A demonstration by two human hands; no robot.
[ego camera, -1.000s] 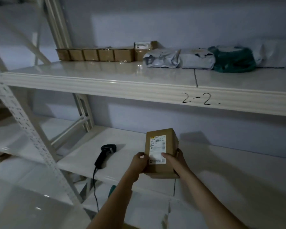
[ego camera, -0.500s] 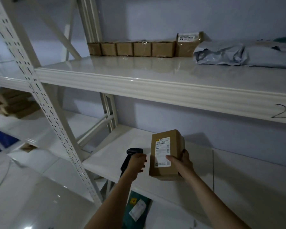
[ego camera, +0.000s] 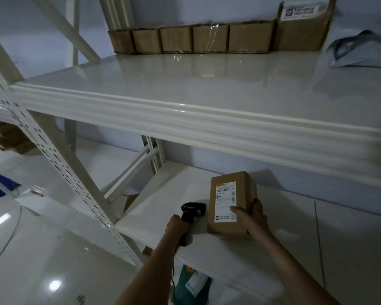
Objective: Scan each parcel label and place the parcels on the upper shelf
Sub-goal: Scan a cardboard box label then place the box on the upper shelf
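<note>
My right hand (ego camera: 252,217) grips a brown cardboard parcel (ego camera: 231,194) from its right side, thumb on the white label (ego camera: 225,201) that faces me. The parcel is upright above the lower shelf (ego camera: 284,249). My left hand (ego camera: 178,226) grips the handle of a black barcode scanner (ego camera: 193,211), just left of the parcel, its head close to the label's lower left. The upper shelf (ego camera: 207,89) runs across above both hands.
A row of several small brown boxes (ego camera: 191,39) and a taller labelled box (ego camera: 304,27) line the back of the upper shelf, with a grey mailer bag (ego camera: 361,52) at right. A perforated upright post (ego camera: 59,164) stands left. A green parcel (ego camera: 191,285) lies below.
My left hand left the parcel, reached to the scanner on the lower shelf and now grips it beside the label. My right hand keeps the parcel. My view swung left and closer.
</note>
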